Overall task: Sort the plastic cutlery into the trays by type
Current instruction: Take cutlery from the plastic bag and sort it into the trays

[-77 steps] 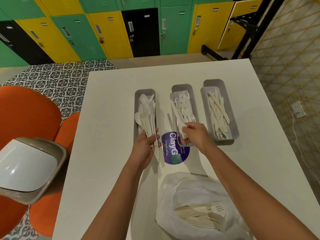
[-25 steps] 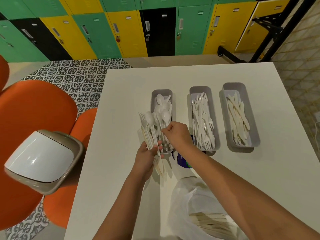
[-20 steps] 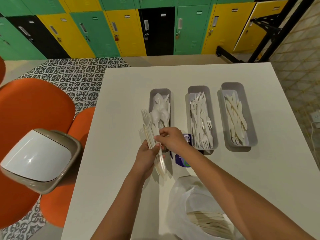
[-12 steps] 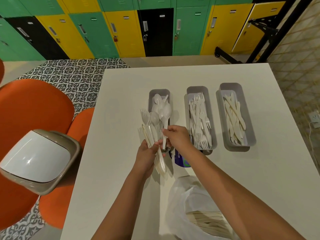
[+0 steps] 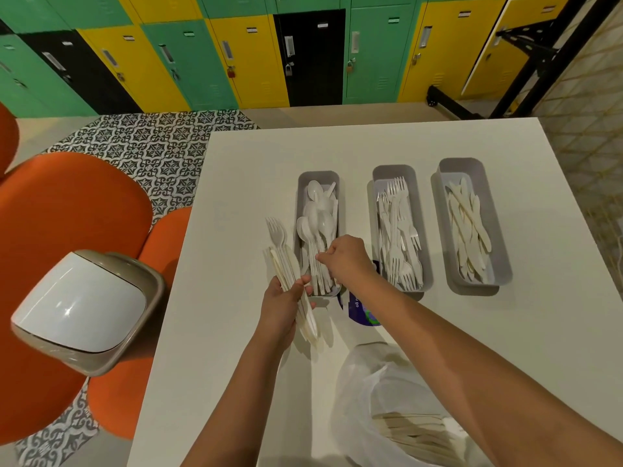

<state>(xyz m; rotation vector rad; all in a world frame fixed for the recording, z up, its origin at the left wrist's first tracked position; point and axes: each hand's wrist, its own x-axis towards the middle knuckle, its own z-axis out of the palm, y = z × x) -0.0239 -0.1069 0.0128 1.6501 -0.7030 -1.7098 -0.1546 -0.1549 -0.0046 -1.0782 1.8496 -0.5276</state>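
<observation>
Three grey trays stand side by side on the white table (image 5: 371,143): the spoon tray (image 5: 318,175) on the left, the fork tray (image 5: 393,170) in the middle, the knife tray (image 5: 462,162) on the right. My left hand (image 5: 281,306) grips a bundle of white plastic cutlery (image 5: 286,264) just left of the spoon tray, a fork on top. My right hand (image 5: 349,261) is over the near end of the spoon tray and pinches the handle of a white spoon (image 5: 324,227) lying in among the other spoons.
A clear plastic bag (image 5: 367,382) with more cutlery lies near the table's front edge. A purple round sticker (image 5: 362,311) shows between the trays and the bag. A white-lidded bin (image 5: 77,305) and orange chairs (image 5: 67,210) stand left of the table.
My right hand drew a spoon out of the bundle in my left hand and lowered it into the spoon tray. Three seconds ago it was at the fork tray.
</observation>
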